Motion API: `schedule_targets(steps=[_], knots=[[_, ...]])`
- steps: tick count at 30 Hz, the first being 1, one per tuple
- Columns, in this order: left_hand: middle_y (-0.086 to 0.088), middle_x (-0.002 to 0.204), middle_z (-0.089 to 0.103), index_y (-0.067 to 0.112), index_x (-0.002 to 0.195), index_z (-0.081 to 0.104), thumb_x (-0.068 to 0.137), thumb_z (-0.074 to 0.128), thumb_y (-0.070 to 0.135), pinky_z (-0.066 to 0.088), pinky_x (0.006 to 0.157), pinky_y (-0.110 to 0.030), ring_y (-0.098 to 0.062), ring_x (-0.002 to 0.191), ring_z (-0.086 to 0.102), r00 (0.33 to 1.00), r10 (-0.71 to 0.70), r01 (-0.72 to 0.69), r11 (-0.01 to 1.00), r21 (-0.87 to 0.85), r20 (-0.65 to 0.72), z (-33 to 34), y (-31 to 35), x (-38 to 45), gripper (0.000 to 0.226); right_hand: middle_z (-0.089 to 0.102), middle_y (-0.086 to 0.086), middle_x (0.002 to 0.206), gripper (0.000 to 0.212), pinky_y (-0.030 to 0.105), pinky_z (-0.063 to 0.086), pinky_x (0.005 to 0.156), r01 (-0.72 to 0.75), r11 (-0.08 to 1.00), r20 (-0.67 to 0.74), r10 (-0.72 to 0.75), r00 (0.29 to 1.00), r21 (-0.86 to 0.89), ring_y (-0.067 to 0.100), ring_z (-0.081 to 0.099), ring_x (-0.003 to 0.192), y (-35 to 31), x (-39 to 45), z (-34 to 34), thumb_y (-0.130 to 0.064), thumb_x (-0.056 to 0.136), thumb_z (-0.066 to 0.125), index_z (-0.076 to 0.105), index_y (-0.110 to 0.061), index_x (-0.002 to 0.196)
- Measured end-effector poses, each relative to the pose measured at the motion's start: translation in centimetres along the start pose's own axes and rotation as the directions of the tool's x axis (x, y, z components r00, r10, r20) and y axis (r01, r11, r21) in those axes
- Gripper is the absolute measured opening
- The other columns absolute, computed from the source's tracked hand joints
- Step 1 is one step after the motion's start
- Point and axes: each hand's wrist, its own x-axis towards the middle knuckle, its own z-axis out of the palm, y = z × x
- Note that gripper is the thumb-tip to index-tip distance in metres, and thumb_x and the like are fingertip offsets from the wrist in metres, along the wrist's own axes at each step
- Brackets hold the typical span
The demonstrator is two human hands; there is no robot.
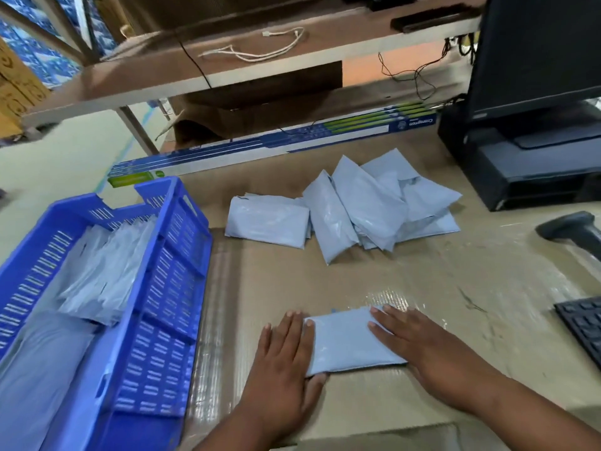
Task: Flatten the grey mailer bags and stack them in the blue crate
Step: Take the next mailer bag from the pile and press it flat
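You are pressing your left hand (286, 356) and right hand (419, 343) flat, fingers straight, on the soft grey plastic mailer bag (349, 341) near the desk's front edge — squeezing it thin for stacking in the blue slotted plastic crate (169, 297) at the left edge.

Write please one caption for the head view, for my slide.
Both hands, left hand and right hand, press a grey mailer bag flat beside the blue crate.
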Motion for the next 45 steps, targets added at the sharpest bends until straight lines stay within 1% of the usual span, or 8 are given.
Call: schedule_targets(steps=[5,9,13,16,22,31,38,45], knots=[[-0.008,0.178,0.004,0.018,0.170,0.015,0.103,0.040,0.071,0.020,0.125,-0.066,-0.031,0.164,0.004,1.000,-0.013,0.013,1.000,-0.005,0.007,0.0,1.1,-0.5,0.089,0.010,-0.001,0.178,0.084,0.049,0.018,0.124,-0.033,0.999,0.084,0.034,0.996,-0.018,0.024,0.011,0.163,0.0,-2.5,-0.3,-0.008,0.093,0.055,0.022,-0.025,0.169],[-0.014,0.177,0.003,0.020,0.169,0.023,0.105,0.038,0.068,0.013,0.129,-0.056,-0.030,0.164,0.005,0.988,-0.125,0.117,0.988,-0.097,-0.086,-0.4,1.2,-0.7,0.081,0.001,-0.004,0.178,0.081,0.048,0.008,0.127,-0.071,0.997,0.126,0.064,0.990,0.044,0.020,0.000,0.164,-0.5,-2.5,-1.7,-0.047,0.098,0.053,0.018,-0.030,0.169],[-0.014,0.147,0.054,0.011,0.145,0.056,0.101,0.046,0.055,0.041,0.115,-0.047,-0.036,0.135,0.051,0.892,-0.413,0.375,0.903,-0.209,-0.183,-1.3,-0.7,0.0,0.062,0.007,-0.004,0.178,0.070,0.049,0.002,0.130,-0.093,0.994,0.042,0.091,0.995,0.053,0.015,0.005,0.163,-3.1,0.7,-2.9,-0.062,0.106,0.037,0.026,-0.030,0.167],[0.000,0.104,0.058,0.021,0.107,0.067,0.094,0.054,0.053,0.050,0.090,-0.043,-0.028,0.099,0.059,0.871,-0.481,0.444,0.859,-0.256,-0.105,-1.6,-1.8,0.6,0.037,0.022,0.002,0.174,0.069,0.049,0.010,0.131,-0.105,0.993,0.037,0.102,0.994,0.058,0.021,0.021,0.160,-5.5,5.4,-2.0,-0.059,0.106,0.032,0.031,-0.025,0.166],[0.013,0.087,0.060,0.033,0.082,0.061,0.083,0.072,0.046,0.042,0.069,-0.022,-0.006,0.086,0.057,0.815,-0.559,0.560,0.693,-0.455,0.153,-2.6,-0.8,2.9,0.016,0.055,0.000,0.140,0.064,0.044,0.046,0.102,-0.185,0.980,0.113,0.177,0.978,0.073,0.027,0.052,0.124,-8.7,12.5,-0.2,-0.060,0.100,0.049,0.046,-0.026,0.154],[0.003,0.085,0.077,0.022,0.092,0.072,0.067,0.081,0.047,0.053,0.068,-0.033,-0.018,0.079,0.073,0.713,-0.543,0.617,0.187,-0.765,0.442,-4.5,-2.1,3.1,0.037,0.064,-0.015,0.091,0.017,0.035,0.051,0.082,-0.286,0.747,0.133,0.260,0.956,0.601,0.005,0.061,0.089,-7.4,14.1,-1.6,-0.049,0.087,0.067,0.068,-0.032,0.089],[0.003,0.070,0.065,0.011,0.080,0.070,0.090,0.080,0.018,0.043,0.063,-0.029,-0.012,0.066,0.057,0.813,-0.497,0.433,0.170,-0.885,0.303,-5.0,-1.2,2.0,0.016,0.077,-0.013,0.097,0.001,0.026,0.057,0.087,-0.284,0.514,0.150,0.286,0.946,0.810,0.006,0.072,0.094,-7.2,14.8,-5.0,-0.027,0.093,0.079,0.080,-0.028,0.094],[0.002,0.071,0.067,0.008,0.081,0.072,0.088,0.082,0.018,0.045,0.064,-0.030,-0.012,0.067,0.059,0.842,-0.476,0.382,0.191,-0.904,0.255,-5.8,-1.7,2.5,0.016,0.078,-0.009,0.091,0.006,0.028,0.058,0.084,-0.257,0.579,0.153,0.223,0.963,0.774,0.008,0.073,0.089,-7.4,17.1,-7.9,-0.020,0.090,0.081,0.081,-0.024,0.086]])
